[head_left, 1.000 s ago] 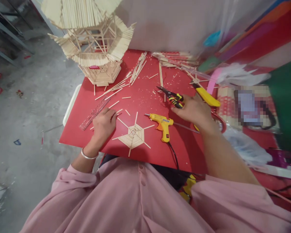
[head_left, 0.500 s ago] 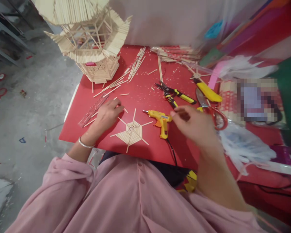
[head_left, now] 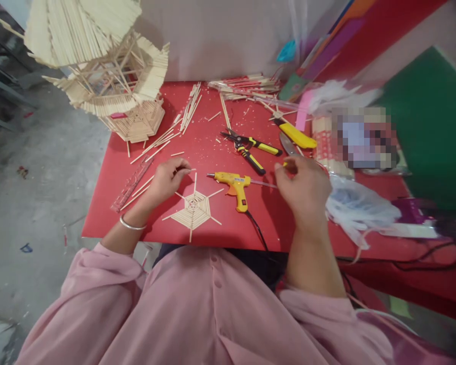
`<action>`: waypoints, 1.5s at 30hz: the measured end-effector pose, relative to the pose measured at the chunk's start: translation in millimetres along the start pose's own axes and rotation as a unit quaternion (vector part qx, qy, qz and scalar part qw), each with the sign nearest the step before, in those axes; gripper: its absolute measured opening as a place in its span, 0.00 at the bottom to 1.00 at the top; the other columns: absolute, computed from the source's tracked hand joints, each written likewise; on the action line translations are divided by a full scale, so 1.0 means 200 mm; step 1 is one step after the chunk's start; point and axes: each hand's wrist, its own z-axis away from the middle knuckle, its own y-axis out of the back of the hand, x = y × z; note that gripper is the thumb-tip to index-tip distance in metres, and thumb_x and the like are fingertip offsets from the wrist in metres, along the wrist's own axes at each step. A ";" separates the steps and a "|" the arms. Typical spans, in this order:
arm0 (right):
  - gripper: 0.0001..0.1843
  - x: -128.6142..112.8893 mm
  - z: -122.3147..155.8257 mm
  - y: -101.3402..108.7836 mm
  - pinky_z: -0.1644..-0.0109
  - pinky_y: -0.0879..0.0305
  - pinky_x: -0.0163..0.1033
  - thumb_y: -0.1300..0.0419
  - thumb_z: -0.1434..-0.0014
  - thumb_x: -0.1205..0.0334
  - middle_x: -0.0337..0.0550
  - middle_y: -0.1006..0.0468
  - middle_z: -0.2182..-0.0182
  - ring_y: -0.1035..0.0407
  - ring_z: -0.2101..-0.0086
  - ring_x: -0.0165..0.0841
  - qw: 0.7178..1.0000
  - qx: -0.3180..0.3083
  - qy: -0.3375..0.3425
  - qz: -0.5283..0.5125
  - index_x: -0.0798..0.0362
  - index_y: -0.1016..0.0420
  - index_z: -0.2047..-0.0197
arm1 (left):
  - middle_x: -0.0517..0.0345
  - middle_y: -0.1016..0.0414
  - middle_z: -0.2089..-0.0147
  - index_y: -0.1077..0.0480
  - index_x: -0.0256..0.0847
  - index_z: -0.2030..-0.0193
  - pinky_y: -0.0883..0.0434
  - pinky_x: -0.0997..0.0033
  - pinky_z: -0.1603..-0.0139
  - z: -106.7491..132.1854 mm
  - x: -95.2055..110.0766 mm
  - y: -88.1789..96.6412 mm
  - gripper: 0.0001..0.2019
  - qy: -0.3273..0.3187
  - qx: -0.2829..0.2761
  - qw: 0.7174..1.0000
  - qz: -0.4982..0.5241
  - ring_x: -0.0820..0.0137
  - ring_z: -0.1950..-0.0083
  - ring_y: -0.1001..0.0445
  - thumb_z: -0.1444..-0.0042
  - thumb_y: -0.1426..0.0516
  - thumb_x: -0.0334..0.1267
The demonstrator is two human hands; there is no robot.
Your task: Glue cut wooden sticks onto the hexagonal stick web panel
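Observation:
My left hand (head_left: 167, 177) pinches a short piece of thin wooden stick (head_left: 190, 170) between thumb and fingertips. Just below and to the right of it, a web-shaped piece of sticks (head_left: 192, 212) lies flat, its spokes poking out past the rings. Beside that rests a yellow glue gun (head_left: 233, 185), nozzle pointing left and a clear glue stick out of its back. My right hand (head_left: 304, 185) is curled over the handles of the scissors (head_left: 288, 144), covering most of them; their blades show above the fingers. How firmly it grips is partly hidden.
Yellow-black cutters (head_left: 253, 147) lie behind the glue gun. A clear ruler (head_left: 131, 185) and loose sticks (head_left: 192, 109) are at left and back. A stick-built pagoda model (head_left: 110, 86) stands back left. Plastic bags (head_left: 355, 203) and a yellow-handled knife (head_left: 298, 136) lie right.
My right hand has moved from near the glue gun's back end onto the scissors' handles. My left hand stays by the web, the short stick now plainer. The view has swung right.

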 end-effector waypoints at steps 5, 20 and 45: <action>0.31 0.12 -0.26 -0.05 0.48 0.34 0.58 0.42 0.42 0.52 0.68 0.28 0.44 0.33 0.45 0.58 0.992 -0.060 -0.044 0.105 0.58 0.28 0.38 | 0.59 0.24 0.72 0.20 0.40 0.62 0.33 0.74 0.76 0.02 0.19 -0.04 0.06 0.085 0.018 0.978 0.190 0.76 0.77 0.32 0.43 0.38 0.38; 0.46 0.19 -0.14 0.12 0.51 0.33 0.62 0.40 0.43 0.36 0.64 0.22 0.49 0.27 0.51 0.62 0.988 -0.102 -0.113 0.020 0.49 0.40 0.28 | 0.57 0.20 0.67 0.21 0.41 0.67 0.24 0.72 0.65 0.03 0.24 -0.07 0.03 0.077 0.079 0.972 0.206 0.73 0.66 0.23 0.47 0.34 0.37; 0.34 -0.51 -0.16 -0.02 0.58 0.36 0.44 0.45 0.36 0.35 0.49 0.18 0.54 0.25 0.56 0.46 0.953 -0.135 0.267 -0.041 0.42 0.29 0.33 | 0.61 0.23 0.71 0.22 0.38 0.68 0.32 0.78 0.72 -0.37 0.06 0.04 0.05 0.051 0.084 0.974 0.204 0.78 0.73 0.30 0.50 0.38 0.27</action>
